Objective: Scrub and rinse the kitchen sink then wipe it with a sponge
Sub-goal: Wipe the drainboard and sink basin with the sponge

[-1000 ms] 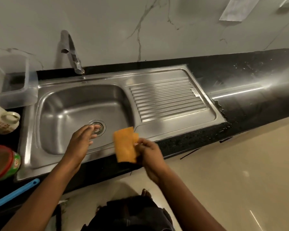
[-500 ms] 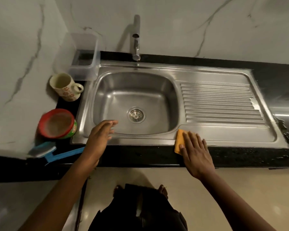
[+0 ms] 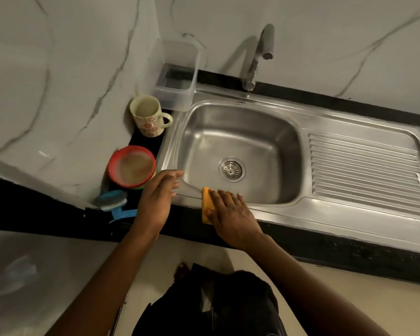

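Note:
The steel sink (image 3: 264, 117) has a square basin with a round drain (image 3: 231, 169) and a ribbed drainboard (image 3: 364, 170) on its right. An orange sponge (image 3: 206, 204) lies on the sink's front rim. My right hand (image 3: 230, 214) presses flat on the sponge with straight fingers and covers most of it. My left hand (image 3: 157, 201) hovers over the sink's front left corner, fingers relaxed and holding nothing. The tap (image 3: 260, 57) stands behind the basin, with no water running.
Left of the sink on the black counter (image 3: 349, 251) stand a flowered mug (image 3: 148, 116), a clear plastic box (image 3: 177, 78), a red-rimmed tub (image 3: 132, 167) and a blue brush (image 3: 112, 202). Marble walls rise behind and to the left.
My right hand put the sponge down on the front rim and slid it leftward from near the drainboard to the basin's front left. My view swung left.

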Demonstrator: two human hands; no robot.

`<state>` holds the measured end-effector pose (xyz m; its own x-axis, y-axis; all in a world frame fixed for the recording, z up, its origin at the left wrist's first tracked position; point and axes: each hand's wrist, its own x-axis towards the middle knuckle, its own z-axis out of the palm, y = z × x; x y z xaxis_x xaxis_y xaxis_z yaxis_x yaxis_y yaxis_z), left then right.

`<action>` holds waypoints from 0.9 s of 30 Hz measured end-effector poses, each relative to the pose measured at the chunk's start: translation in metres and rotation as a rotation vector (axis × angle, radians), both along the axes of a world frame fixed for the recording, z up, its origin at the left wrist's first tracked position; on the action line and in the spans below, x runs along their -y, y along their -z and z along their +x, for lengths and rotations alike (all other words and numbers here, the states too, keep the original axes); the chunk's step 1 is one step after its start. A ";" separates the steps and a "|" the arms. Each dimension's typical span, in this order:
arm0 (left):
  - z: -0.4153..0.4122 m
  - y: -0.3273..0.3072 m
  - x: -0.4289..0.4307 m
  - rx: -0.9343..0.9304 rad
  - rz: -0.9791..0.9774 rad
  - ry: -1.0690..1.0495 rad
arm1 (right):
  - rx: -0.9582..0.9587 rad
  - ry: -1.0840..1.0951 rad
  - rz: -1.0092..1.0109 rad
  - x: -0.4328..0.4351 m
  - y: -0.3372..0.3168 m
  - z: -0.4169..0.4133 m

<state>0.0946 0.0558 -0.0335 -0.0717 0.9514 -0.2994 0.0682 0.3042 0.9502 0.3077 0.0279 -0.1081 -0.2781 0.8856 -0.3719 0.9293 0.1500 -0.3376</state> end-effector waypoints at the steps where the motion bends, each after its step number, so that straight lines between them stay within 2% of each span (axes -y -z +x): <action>1: -0.003 -0.001 0.001 0.013 0.009 -0.015 | -0.015 -0.025 -0.019 -0.011 0.002 -0.009; 7: -0.013 -0.004 0.006 -0.004 0.031 -0.090 | -0.100 -0.140 -0.134 -0.075 0.014 -0.061; 15: -0.010 0.001 -0.001 -0.050 -0.054 -0.131 | -0.245 0.059 -0.220 -0.116 0.029 -0.108; 17: -0.009 0.000 -0.007 -0.057 -0.074 -0.159 | -0.293 0.138 -0.216 -0.126 0.036 -0.112; 20: -0.005 -0.002 -0.015 -0.049 -0.090 -0.191 | -0.399 0.378 -0.295 -0.154 0.038 -0.119; 24: -0.001 -0.003 -0.023 -0.026 -0.111 -0.230 | -0.487 0.605 -0.269 -0.205 0.026 -0.125; 27: 0.003 -0.004 -0.029 -0.011 -0.112 -0.255 | -0.679 0.748 -0.300 -0.255 0.027 -0.123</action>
